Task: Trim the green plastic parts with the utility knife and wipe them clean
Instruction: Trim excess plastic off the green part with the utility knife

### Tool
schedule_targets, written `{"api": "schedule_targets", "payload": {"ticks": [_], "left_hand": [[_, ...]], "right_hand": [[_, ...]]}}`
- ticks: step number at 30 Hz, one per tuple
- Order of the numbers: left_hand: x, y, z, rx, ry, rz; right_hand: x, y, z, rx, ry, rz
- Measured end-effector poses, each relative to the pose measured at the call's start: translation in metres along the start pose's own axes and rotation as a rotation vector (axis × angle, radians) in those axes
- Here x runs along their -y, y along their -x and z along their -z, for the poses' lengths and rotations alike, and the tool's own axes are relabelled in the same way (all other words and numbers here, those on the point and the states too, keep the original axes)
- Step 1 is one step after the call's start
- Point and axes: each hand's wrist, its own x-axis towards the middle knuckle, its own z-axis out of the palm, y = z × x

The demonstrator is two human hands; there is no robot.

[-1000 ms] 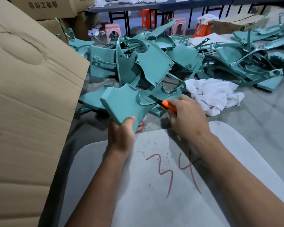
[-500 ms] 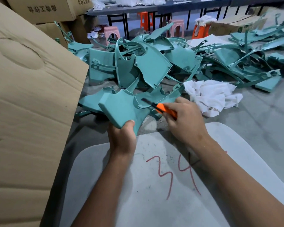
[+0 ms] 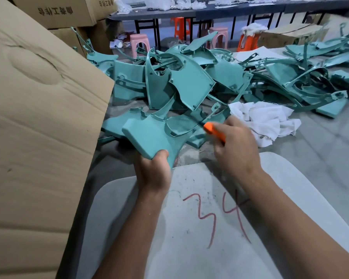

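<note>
Leftmost, the left hand (image 3: 153, 170) grips the green plastic part (image 3: 151, 135) by its near edge above the worktop (image 3: 320, 150); right hand (image 3: 236, 150) fingers curl round the orange utility knife (image 3: 213, 132), tip at the part's edge.

We count 2 hands: left hand (image 3: 153, 170) and right hand (image 3: 237, 151). 1 green part (image 3: 149, 135) is held, and 1 orange utility knife (image 3: 214, 132). The pile of green parts (image 3: 189, 81) behind is too tangled for an exact no.; we see well over 10 pcs. 1 white rag (image 3: 264, 121) on the floor. 1 grey board (image 3: 189, 228) w/ 2 red digits, "34". 1 big cardboard flap (image 3: 38, 127) at left, plus approx. 3 cardboard boxes (image 3: 54, 11) stacked behind it and 1 more box (image 3: 290, 33) far right. Stools: 2 pink (image 3: 138, 40), 2 orange (image 3: 179, 25) that we can make out. 1 long dark table (image 3: 210, 12) at back.
</note>
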Motion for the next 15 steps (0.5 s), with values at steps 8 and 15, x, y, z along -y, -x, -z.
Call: {"api": "schedule_targets", "payload": {"ticks": [8,15], "left_hand": [[-0.004,0.007,0.001,0.091,-0.186,-0.156],[-0.001,0.006,0.005,0.162,-0.329,-0.320]], "right_hand": [[-0.005,0.000,0.000,0.136,0.072,-0.027],[-0.019,-0.007,0.006,-0.018,0.156,-0.205]]}}
